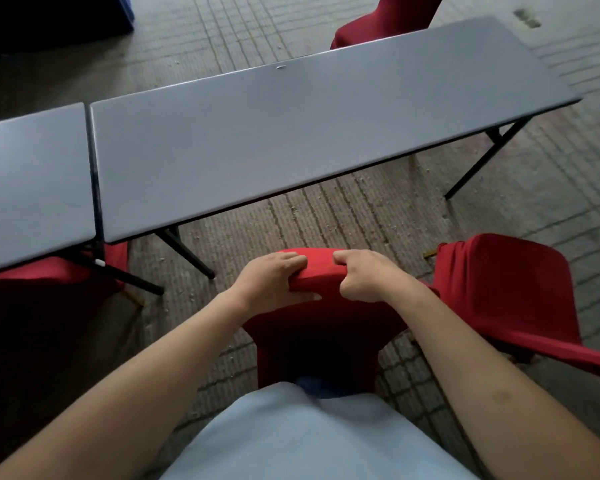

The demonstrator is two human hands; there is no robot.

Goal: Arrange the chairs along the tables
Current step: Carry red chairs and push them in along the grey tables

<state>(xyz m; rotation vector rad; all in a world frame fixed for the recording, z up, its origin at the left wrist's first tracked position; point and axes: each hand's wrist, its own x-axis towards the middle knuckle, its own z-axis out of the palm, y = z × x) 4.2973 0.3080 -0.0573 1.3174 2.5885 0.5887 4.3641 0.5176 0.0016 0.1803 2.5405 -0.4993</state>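
Both your forearms reach forward and down, bare, converging toward the centre. Your left hand [274, 278] has fingers curled over the chair back's [317, 271] top edge, thumb underneath. Your right hand [364, 275] grips it just beside, knuckles up, fingers folded tight.

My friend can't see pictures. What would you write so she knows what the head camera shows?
Seen from above, a person's left hand and right hand grip the top of a red-covered chair back in front of a long grey folding table. A second grey table adjoins it on the left, and more red-covered chairs stand around on the carpet.
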